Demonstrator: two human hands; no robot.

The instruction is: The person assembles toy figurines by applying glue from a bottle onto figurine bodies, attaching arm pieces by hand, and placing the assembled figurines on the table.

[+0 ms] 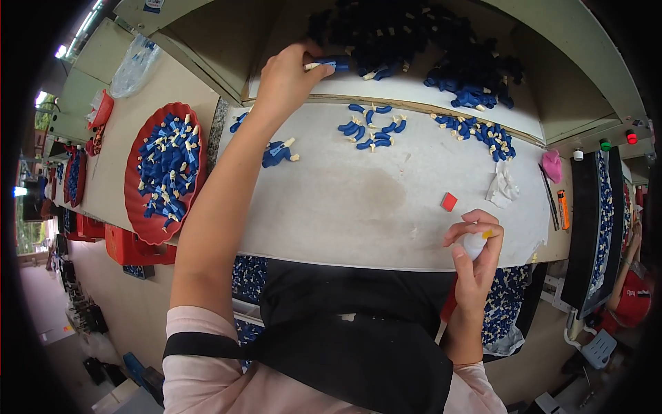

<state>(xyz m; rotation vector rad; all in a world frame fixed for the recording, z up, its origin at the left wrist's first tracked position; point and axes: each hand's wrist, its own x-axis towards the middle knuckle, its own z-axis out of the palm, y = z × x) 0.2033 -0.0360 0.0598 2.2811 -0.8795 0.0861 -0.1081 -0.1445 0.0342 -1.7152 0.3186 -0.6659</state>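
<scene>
My left hand (289,77) reaches to the far left of the bench, at the front of the shelf compartment. Its thumb and fingers close on a small blue and cream plastic figure piece (331,66). Dark blue pieces (386,34) lie heaped in shadow behind it. My right hand (478,252) is over the bench's near right edge, its fingers curled round a small white bottle (474,244) with a yellow spot beside it. Between the hands, small curved blue parts (372,127) with cream ends lie in a loose group. A larger blue piece (277,154) rests beside my left forearm.
On the left stands a red scalloped basket (131,162) full of blue pieces. More small parts (479,134), a red block (449,201), crumpled tissue (503,185) and an orange cutter (563,210) lie to the right. The shelf's wooden edge (414,107) crosses the back. A co-worker (631,297) sits far right.
</scene>
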